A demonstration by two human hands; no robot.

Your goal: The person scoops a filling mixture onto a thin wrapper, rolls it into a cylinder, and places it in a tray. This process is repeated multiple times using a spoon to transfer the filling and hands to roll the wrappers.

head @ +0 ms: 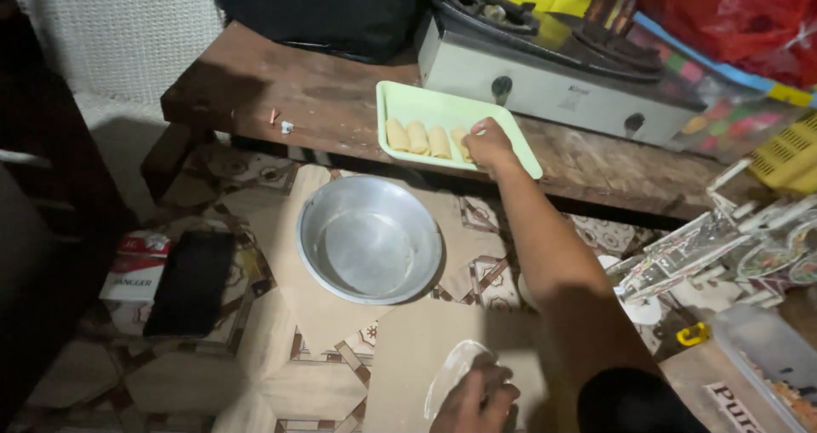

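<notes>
My right hand (pixel 488 146) reaches out to a light green rectangular tray (pixel 425 103) on a low wooden table (pixel 255 88). Its fingers are closed on the rightmost of several pale rolls (pixel 417 137) lying side by side in the tray; most of that roll is hidden by the hand. My left hand (pixel 477 401) is low at the bottom edge and holds a thin, translucent round sheet (pixel 451 373) by its edge. An empty round metal bowl (pixel 368 239) sits on brown paper on the floor between the two hands.
A two-burner tabletop stove (pixel 545 71) stands behind the tray. A black phone (pixel 191 281) and a small red and white box (pixel 136 267) lie on the patterned floor at left. A clear container (pixel 766 356) and a yellow basket (pixel 787 156) are at right.
</notes>
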